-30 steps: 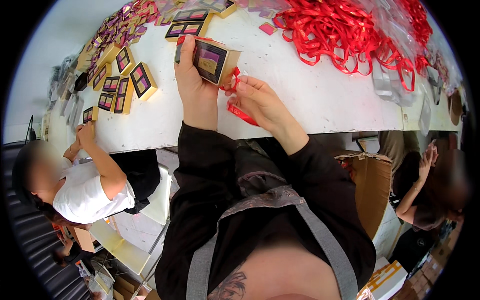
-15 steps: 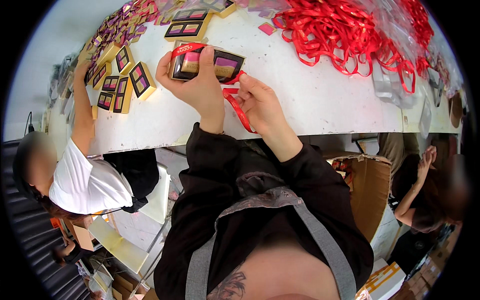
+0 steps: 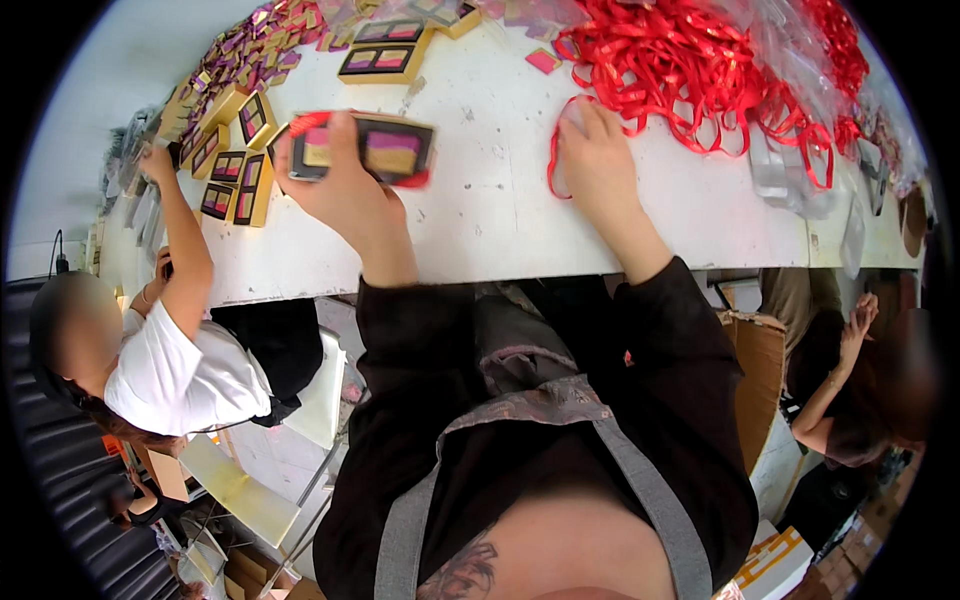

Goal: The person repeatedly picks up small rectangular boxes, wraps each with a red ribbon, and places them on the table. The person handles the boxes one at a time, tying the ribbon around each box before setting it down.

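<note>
My left hand (image 3: 350, 205) is closed around a small dark-fronted gift box (image 3: 402, 150) with two windows showing pink, purple and gold pieces. Red ribbon crosses its upper left and lower right corners; motion blurs the box. Well to the right, my right hand (image 3: 602, 165) has its fingers bent together on a red ribbon (image 3: 553, 160), which hangs in a loop down the hand's left side. That hand is just left of a large heap of red ribbons (image 3: 680, 80).
Gold-sided boxes (image 3: 252, 190) stand in a group at the left, and more boxes (image 3: 385, 62) lie beyond my left hand. Small coloured squares (image 3: 250, 50) are heaped at the far left. A co-worker's arm (image 3: 185, 225) reaches over the table's left end. Clear plastic (image 3: 785, 175) lies at the right.
My left hand and the box have moved left. My right hand has left the box's lower right corner and moved right and farther away, beside the ribbon heap.
</note>
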The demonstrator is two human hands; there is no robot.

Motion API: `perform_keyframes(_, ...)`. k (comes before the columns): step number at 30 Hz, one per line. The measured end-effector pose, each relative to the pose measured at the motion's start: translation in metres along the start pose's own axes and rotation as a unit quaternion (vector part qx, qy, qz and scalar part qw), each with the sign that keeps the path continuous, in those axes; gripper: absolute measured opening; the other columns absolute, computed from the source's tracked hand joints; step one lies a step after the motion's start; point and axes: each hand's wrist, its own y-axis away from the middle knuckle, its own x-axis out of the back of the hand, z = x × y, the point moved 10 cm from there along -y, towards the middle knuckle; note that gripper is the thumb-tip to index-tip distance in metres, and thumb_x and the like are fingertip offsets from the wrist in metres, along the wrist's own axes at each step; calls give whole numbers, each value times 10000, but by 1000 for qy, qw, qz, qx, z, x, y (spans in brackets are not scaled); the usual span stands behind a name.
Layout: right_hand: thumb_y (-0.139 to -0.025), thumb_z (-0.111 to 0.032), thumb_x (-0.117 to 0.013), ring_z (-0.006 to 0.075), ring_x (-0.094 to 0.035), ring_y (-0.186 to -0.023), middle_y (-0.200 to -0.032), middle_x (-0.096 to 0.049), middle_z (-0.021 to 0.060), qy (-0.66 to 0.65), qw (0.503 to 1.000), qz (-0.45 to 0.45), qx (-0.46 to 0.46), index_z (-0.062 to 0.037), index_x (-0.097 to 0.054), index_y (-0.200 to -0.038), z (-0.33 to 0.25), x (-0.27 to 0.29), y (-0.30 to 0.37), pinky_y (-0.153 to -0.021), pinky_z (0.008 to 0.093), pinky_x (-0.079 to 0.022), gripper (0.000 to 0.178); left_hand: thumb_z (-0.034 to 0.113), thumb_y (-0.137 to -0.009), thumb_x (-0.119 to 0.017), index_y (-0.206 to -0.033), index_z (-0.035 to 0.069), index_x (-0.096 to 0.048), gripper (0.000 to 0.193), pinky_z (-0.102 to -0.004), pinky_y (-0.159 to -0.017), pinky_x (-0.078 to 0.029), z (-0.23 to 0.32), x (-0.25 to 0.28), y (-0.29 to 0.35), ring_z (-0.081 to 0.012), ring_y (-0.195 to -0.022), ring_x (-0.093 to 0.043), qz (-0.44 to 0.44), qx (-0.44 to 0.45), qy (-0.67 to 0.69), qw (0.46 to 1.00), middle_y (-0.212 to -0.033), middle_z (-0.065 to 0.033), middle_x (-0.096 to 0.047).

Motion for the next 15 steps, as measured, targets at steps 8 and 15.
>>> perform_keyframes(8, -767, -63, -711, 162, -505, -1113, -1306, -503, 94, -564, 759, -266, -185, -90, -438, -1360, -10, 56, 23, -937, 286, -410, 654, 188, -910, -551, -1255, 26, -459, 392, -394, -1041, -311, -26, -36, 47, -282, -1271, -372, -378, 0, -175, 909, -1331, -190, -416)
perform_keyframes(15, -662, -166, -742, 321, -610, -941, -972, -659, 135, -224, 687, -675, -152, -70, -661, -1063, 104, 127, 176, -819, 362, -474, 421, 490, -887, -507, -1362, 59, -395, 651, -465, -1006, -347, -40, 87, -95, -450, -1245, -354, -186, -161, -770, 589, -1405, -303, -290)
